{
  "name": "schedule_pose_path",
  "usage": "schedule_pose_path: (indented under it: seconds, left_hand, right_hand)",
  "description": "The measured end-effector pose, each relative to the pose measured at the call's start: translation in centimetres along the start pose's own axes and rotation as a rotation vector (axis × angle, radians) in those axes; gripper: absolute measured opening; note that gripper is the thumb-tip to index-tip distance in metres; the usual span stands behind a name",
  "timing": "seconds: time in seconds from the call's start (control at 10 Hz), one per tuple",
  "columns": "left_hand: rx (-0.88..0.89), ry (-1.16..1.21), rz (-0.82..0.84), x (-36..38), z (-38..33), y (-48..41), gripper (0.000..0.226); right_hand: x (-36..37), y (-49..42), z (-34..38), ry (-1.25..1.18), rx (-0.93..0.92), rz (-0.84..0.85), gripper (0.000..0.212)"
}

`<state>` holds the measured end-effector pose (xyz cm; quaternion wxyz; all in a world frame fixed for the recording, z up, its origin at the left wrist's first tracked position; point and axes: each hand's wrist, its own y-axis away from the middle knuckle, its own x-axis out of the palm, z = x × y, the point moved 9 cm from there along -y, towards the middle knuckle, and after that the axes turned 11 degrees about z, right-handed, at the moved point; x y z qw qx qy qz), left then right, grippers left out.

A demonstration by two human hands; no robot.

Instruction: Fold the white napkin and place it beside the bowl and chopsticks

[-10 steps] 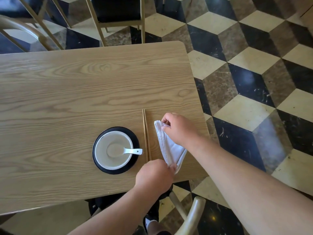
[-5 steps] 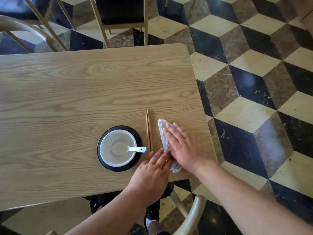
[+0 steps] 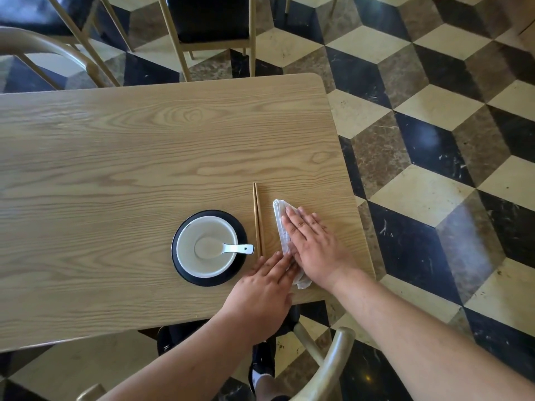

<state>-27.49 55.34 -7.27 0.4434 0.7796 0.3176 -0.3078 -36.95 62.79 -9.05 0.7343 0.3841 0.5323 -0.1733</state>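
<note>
The folded white napkin (image 3: pixel 280 215) lies on the wooden table (image 3: pixel 115 157) just right of the pair of wooden chopsticks (image 3: pixel 257 215). My right hand (image 3: pixel 314 244) rests flat on the napkin with fingers spread, covering most of it. My left hand (image 3: pixel 265 287) lies flat with its fingertips on the napkin's near end. Left of the chopsticks stands a white bowl (image 3: pixel 188 250) on a black plate (image 3: pixel 181 270), with a white spoon (image 3: pixel 236 249) inside it.
The table's right edge (image 3: pixel 359 227) runs close to the napkin, and its near edge is just below my left hand. A wooden chair back (image 3: pixel 333 369) is under my arms. More chairs (image 3: pixel 208 21) stand beyond the far edge on a chequered floor.
One second ago both hands pinched the napkin's ends. They have since opened and laid flat on it, pressing it onto the table beside the chopsticks.
</note>
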Motion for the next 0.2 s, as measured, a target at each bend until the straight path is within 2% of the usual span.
schedule_pose_path:
  seconds: [0.1,0.2]
  left_hand:
    - [-0.032,0.038,-0.05,-1.4,0.3,0.2,0.06]
    - [-0.038,0.042,-0.124,-3.3,-0.3,0.8,0.06]
  right_hand:
    - [-0.6,0.2,0.0,-0.051,0.03,0.015,0.059]
    - [-2.3,0.9,-0.7,-0.176,0.137,-0.004,0.06]
